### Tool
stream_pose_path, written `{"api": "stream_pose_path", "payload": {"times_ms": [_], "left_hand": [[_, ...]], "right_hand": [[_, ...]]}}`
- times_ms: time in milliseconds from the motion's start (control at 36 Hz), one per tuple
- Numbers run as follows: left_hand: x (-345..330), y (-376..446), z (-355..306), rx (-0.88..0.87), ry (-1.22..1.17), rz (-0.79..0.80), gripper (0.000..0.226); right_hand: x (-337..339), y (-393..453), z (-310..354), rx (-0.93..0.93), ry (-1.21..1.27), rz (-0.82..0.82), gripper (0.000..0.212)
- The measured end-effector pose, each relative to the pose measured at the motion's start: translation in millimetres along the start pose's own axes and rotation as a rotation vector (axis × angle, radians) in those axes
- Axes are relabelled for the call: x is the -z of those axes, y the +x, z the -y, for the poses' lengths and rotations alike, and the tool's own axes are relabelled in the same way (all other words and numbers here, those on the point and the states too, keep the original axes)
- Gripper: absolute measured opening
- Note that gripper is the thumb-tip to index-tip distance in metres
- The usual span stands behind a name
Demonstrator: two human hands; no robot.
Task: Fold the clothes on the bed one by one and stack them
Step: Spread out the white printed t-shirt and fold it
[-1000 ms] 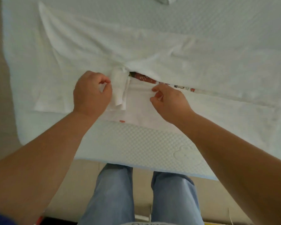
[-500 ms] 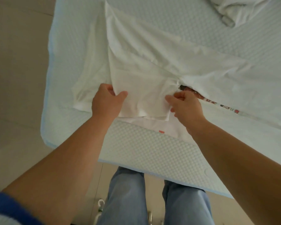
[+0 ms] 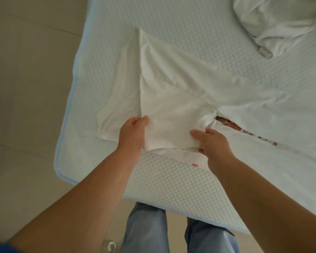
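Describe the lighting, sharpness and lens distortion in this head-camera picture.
Head view: soft, even light, no glare, only faint shadows in the white garment's folds; both hands sharp, little blur; the wide-angle lens bows the mattress edge.

Both forearms are bare from elbow to wrist, with no watch, ring or band on the left hand point(image 3: 133, 134) or the right hand point(image 3: 215, 145). A blue sleeve edge point(image 3: 2, 248) shows far up the left arm from the grip. Below the hands, both legs wear light blue jeans point(image 3: 146, 232).
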State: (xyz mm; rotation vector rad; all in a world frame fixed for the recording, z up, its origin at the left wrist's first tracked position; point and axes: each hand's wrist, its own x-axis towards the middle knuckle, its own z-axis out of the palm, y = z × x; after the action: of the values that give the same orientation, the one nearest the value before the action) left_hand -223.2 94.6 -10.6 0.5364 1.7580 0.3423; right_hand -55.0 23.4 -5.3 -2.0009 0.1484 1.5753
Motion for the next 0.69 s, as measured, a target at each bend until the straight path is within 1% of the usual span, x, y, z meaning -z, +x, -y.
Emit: {"api": "stream_pose_path", "payload": {"times_ms": [111, 194, 278, 306, 361, 417, 472, 528, 556, 611, 639, 694], "left_hand": [[-2.4, 2.9, -7.6, 0.072, -0.112, 0.009, 0.011], [-4.1, 2.7, -21.8, 0.189, -0.232, 0.055, 0.007], [-2.3, 4.2, -37.1, 0.293, -0.343, 0.155, 0.008], [-2.6, 5.3, -41.3, 0.307, -0.374, 0.176, 0.009], [-6.4, 8.3, -48.6, 0.297, -0.427, 0.187, 0.013], [-14.6, 11.2, -56.6, 0.266, -0.464, 0.199, 0.017], [-25.2, 15.1, -66.4, 0.228, -0.496, 0.210, 0.020], [-35.7, 21.1, -77.4, 0.184, -0.526, 0.203, 0.022], [-40.4, 24.4, -82.6, 0.161, -0.532, 0.200, 0.021], [-47.0, 31.4, -91.1, 0.128, -0.515, 0.199, 0.019], [-48.7, 35.0, -93.8, 0.118, -0.482, 0.188, 0.018], [-51.0, 40.7, -96.1, 0.071, -0.370, 0.136, 0.016]], "right_hand": [[-0.2, -7.4, 1.1, -0.038, 0.295, 0.035, 0.011], [0.9, -12.3, -0.1, -0.049, 0.422, 0.048, 0.017], [1.9, -15.1, 1.6, -0.025, 0.508, -0.046, 0.026], [2.4, -15.7, 3.2, 0.002, 0.505, -0.087, 0.028], [3.8, -16.3, 6.0, 0.115, 0.437, -0.148, 0.026], [4.5, -16.7, 11.5, 0.255, 0.365, -0.165, 0.023], [6.0, -15.6, 22.5, 0.325, 0.342, -0.154, 0.015], [9.5, -9.0, 36.9, 0.316, 0.402, -0.117, 0.004], [10.6, -4.6, 45.0, 0.295, 0.460, -0.081, 0.001], [13.5, 6.6, 59.5, 0.261, 0.516, -0.014, 0.008], [14.9, 11.9, 65.5, 0.257, 0.464, -0.003, 0.011], [19.3, 24.5, 72.7, 0.288, 0.182, -0.042, 0.008]]}}
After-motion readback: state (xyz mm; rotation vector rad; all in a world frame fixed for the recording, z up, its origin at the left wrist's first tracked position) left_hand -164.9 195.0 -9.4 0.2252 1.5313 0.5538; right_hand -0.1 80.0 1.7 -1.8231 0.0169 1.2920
